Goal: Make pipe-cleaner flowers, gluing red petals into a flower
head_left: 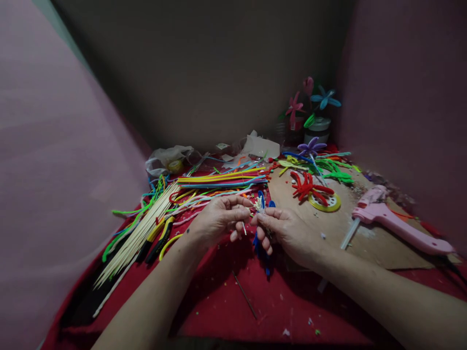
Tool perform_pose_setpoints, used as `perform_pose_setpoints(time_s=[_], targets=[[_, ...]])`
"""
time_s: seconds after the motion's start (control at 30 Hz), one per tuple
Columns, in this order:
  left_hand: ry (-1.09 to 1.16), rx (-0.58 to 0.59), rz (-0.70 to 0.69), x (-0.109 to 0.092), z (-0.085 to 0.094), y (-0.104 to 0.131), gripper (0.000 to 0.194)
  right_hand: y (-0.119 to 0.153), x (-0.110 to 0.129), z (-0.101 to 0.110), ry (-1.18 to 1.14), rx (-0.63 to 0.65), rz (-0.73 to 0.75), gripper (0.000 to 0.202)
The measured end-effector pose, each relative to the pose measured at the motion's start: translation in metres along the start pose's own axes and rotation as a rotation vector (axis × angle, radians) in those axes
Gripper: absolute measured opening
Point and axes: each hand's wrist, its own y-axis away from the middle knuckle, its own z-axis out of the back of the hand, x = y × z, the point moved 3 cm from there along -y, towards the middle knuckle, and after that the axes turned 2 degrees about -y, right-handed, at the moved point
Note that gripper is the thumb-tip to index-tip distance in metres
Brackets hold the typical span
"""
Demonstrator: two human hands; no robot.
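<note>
In the middle of the head view, my right hand pinches a blue pipe-cleaner flower. Its blue petals stick out above and below my fingers. A bunch of pale stamens stands up at its centre, between the two hands. Close on its left, my left hand has thumb and forefinger pressed together near these stamens. A thin white piece shows below those fingertips; whether it is gripped there is hard to make out. My fingers hide much of the flower.
On the right, a pink glue gun lies on a cardboard sheet near a red pipe-cleaner flower and a yellow spool. At left are bamboo skewers, pliers and pipe cleaners. Finished flowers stand behind.
</note>
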Motion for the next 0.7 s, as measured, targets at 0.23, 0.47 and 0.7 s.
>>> perform_pose_setpoints(time_s=[0.23, 0.47, 0.7], targets=[[0.009, -0.024, 0.047, 0.012, -0.009, -0.004, 0.021, -0.002, -0.001, 0.002, 0.243, -0.087, 0.022, 0.020], [-0.125, -0.096, -0.067, 0.014, -0.021, -0.002, 0.017, 0.000, 0.000, 0.002, 0.581, -0.152, 0.127, 0.022], [-0.176, -0.180, -0.126, 0.007, -0.026, 0.003, 0.017, 0.001, -0.006, 0.001, 0.458, -0.091, 0.077, 0.020]])
